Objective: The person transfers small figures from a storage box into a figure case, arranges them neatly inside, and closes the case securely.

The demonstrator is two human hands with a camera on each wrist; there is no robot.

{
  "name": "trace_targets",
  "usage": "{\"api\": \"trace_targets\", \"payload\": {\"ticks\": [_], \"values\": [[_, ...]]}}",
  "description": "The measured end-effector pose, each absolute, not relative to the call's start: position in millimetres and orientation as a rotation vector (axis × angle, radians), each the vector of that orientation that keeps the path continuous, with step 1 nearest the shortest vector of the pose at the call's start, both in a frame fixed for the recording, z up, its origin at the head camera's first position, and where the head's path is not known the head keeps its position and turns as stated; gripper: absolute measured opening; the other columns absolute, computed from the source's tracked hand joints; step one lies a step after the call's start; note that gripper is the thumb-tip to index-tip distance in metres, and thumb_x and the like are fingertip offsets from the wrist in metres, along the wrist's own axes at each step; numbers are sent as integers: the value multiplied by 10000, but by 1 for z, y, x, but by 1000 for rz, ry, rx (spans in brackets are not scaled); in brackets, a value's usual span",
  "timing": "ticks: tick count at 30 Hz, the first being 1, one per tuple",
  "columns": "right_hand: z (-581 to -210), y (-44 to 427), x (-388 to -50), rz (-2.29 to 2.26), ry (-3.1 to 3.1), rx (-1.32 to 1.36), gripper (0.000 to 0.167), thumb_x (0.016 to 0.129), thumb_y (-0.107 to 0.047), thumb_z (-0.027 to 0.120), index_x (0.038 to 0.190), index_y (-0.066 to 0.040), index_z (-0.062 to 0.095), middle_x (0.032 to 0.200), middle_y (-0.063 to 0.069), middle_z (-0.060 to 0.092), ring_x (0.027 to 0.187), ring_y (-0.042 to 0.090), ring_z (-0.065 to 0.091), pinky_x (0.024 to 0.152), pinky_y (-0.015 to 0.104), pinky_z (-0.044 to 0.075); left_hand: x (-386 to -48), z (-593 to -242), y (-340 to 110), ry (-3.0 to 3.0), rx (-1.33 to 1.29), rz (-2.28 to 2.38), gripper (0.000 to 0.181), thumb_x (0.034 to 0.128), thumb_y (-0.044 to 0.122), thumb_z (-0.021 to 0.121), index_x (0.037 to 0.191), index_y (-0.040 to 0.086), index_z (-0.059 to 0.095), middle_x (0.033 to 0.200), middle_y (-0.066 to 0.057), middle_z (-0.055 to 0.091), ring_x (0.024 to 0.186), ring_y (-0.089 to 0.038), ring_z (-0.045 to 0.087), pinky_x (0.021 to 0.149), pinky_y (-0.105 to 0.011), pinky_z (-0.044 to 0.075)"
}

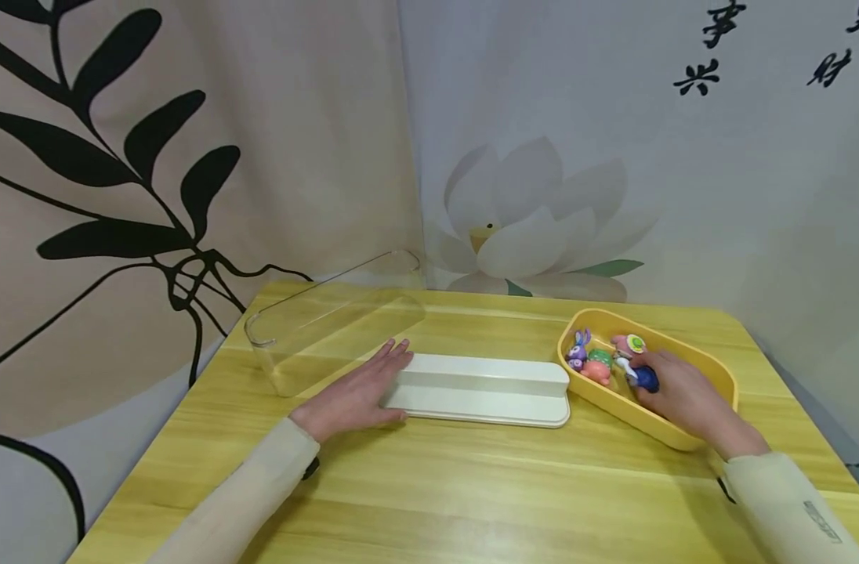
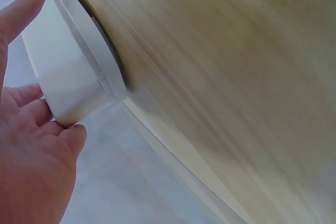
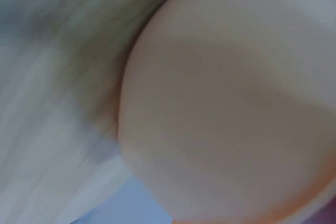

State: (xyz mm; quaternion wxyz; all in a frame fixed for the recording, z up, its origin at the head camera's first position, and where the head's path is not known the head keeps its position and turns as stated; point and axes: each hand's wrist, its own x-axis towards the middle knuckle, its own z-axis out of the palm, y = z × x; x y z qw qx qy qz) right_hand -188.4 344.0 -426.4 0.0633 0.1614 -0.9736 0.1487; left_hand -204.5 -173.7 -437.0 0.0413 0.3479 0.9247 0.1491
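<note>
My left hand (image 1: 355, 392) rests against the left end of a white stepped stand (image 1: 479, 392) lying on the table. Its fingers look fairly straight in the head view, spread across that end. In the left wrist view the same stand (image 2: 68, 61) has fingertips touching its end. Over the yellow tray (image 1: 715, 376) at the right, my right hand (image 1: 683, 395) pinches a blue-and-white figurine (image 1: 643, 379). Beside it in the tray are a purple rabbit-eared figurine (image 1: 578, 350), a pink-and-green one (image 1: 596, 368) and a pink one with a yellow-green round part (image 1: 628, 345).
A clear plastic cover (image 1: 338, 321) stands at the table's back left, behind my left hand. The wooden table (image 1: 486, 486) meets patterned curtains (image 1: 542, 117) at the back. The tray's pale outer wall (image 3: 220, 103) fills most of the right wrist view, hiding the hand there.
</note>
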Motion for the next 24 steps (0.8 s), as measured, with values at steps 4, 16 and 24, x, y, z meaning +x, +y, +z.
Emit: {"api": "trace_targets", "payload": {"ticks": [4,16,24], "values": [[-419,346,-180,514,-2931,425,428,868,-118,791,1218,85,653,1145,311,668,983,455,669,828,619,558,-204,-437,-176,2831,1060,466,919,950,429,752,1613,-8,288,1731,-117,104,1589,-316,80,1262,-468,245],[-380,331,-156,783,-2816,281,468,930,-142,725,1348,12,581,1211,288,662,978,423,687,619,185,507,-204,-439,-185,2842,1074,498,945,936,435,765,1638,51,262,1741,-60,81,1595,-247,61,1273,-460,211],[-369,297,-154,878,-2734,360,391,908,-132,756,1272,-24,665,1128,198,724,964,327,719,670,131,525,-203,-439,-192,2828,1071,579,943,922,431,781,1642,86,278,1735,-35,133,1586,-231,129,1249,-455,276]]}}
